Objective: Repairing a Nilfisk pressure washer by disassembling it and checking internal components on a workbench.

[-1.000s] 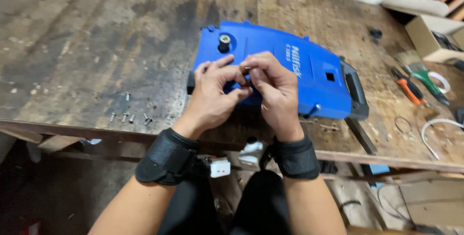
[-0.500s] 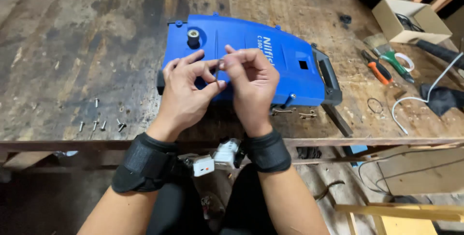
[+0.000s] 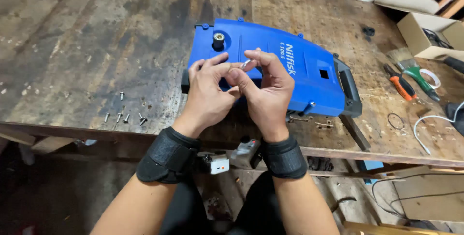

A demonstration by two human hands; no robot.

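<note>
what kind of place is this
Probably a repair workshop: a worn wooden workbench holds a blue machine housing, loose screws and pliers, while both hands, left hand and right hand, pinch a small metal part.

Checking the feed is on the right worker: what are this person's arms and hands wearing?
Both hands are bare, no gloves. The left hand and right hand each have a wide black wrist wrap of padded fabric just behind them: the left wrist wrap and the right wrist wrap. The forearms below the wraps are uncovered, with no sleeves, watch or rings visible.
</note>
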